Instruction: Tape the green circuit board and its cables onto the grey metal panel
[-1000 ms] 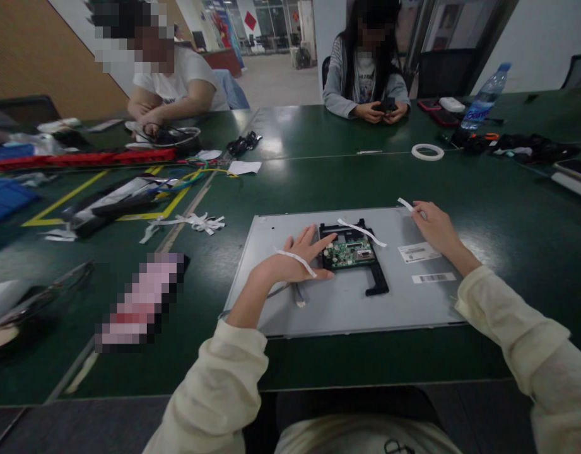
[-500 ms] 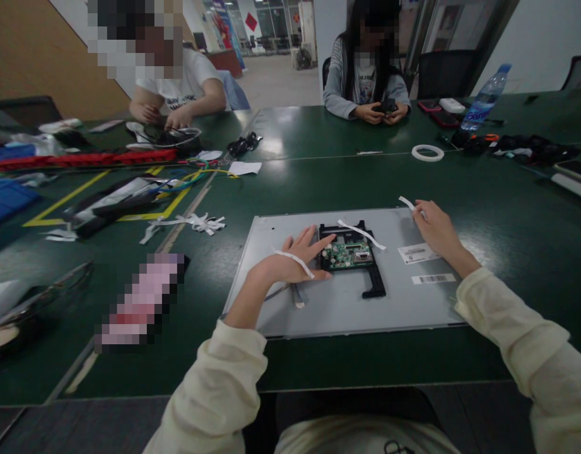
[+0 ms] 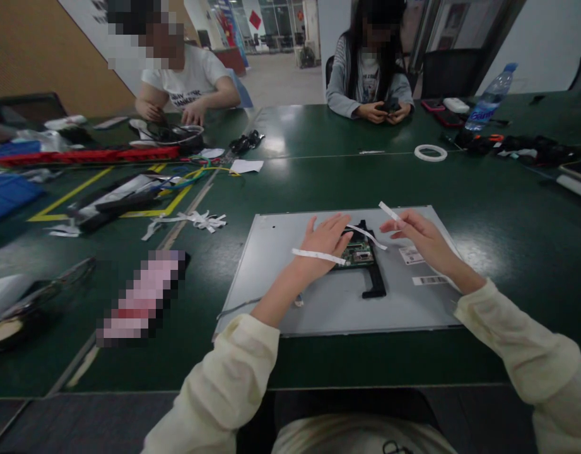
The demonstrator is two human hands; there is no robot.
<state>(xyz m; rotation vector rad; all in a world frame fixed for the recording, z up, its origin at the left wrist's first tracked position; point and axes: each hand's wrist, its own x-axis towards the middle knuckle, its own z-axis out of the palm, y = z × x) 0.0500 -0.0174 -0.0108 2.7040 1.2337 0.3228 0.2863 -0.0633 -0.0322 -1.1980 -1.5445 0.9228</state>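
A grey metal panel [image 3: 262,271] lies flat on the table before me. Near its middle sit a black bracket [image 3: 376,282] and a green circuit board [image 3: 354,254], both partly covered by my left hand [image 3: 324,243]. That hand is open, fingers stretched over the board's left side, and a white tape strip [image 3: 318,256] lies across its back. Another white strip [image 3: 367,236] crosses the bracket's top. My right hand [image 3: 416,236], above the panel's right side, pinches a short strip of white tape [image 3: 389,211] between thumb and finger.
A phone [image 3: 143,296] and a heap of white strips [image 3: 200,221] lie left of the panel. Beyond it are a tape roll [image 3: 431,152] and a water bottle [image 3: 491,101]. Two people sit across the table, with a red strip [image 3: 91,154] and cables at the left.
My right hand has moved left and inward with its tape strip. My left hand has shifted right and away from me, now covering more of the board and bracket.
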